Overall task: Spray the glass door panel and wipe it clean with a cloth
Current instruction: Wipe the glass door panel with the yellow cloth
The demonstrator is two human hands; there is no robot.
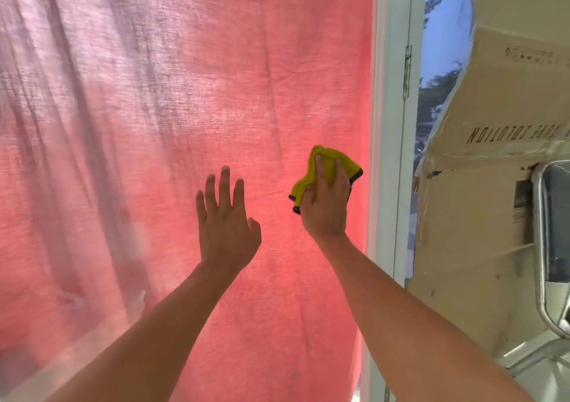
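Observation:
A large glass door panel fills most of the view, with a red curtain hanging behind it. My right hand holds a bunched yellow cloth with a dark edge against the glass, near the panel's right side. My left hand is raised beside it, fingers spread and straight, palm toward the glass; whether it touches the glass I cannot tell. No spray bottle is in view.
A white door frame with a hinge runs down the right of the panel. Beyond it a narrow strip of glass shows sky and trees. A cardboard box and a metal chair stand at the far right.

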